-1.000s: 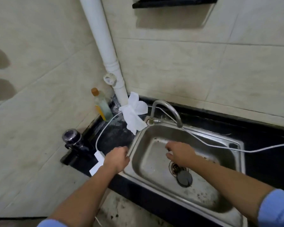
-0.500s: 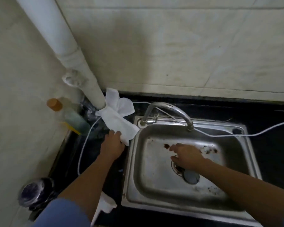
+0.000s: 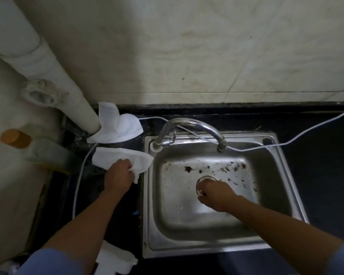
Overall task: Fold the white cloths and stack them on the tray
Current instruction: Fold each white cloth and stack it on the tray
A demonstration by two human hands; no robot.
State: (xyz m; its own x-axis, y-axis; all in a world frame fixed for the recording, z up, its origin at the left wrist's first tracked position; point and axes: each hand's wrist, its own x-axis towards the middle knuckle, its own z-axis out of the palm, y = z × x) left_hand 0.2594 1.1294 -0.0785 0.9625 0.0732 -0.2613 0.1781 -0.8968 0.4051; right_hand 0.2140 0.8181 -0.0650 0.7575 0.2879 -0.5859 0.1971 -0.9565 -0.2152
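Head view showed the left grip (image 3: 118,176) clutching a white cloth (image 3: 111,157) at centre-left, while the right grip (image 3: 216,193), low in the sink (image 3: 187,253), could not be judged.

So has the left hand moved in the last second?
Yes. The left hand went from the sink's near left corner back along the counter toward the pipe, and now grips a white cloth.
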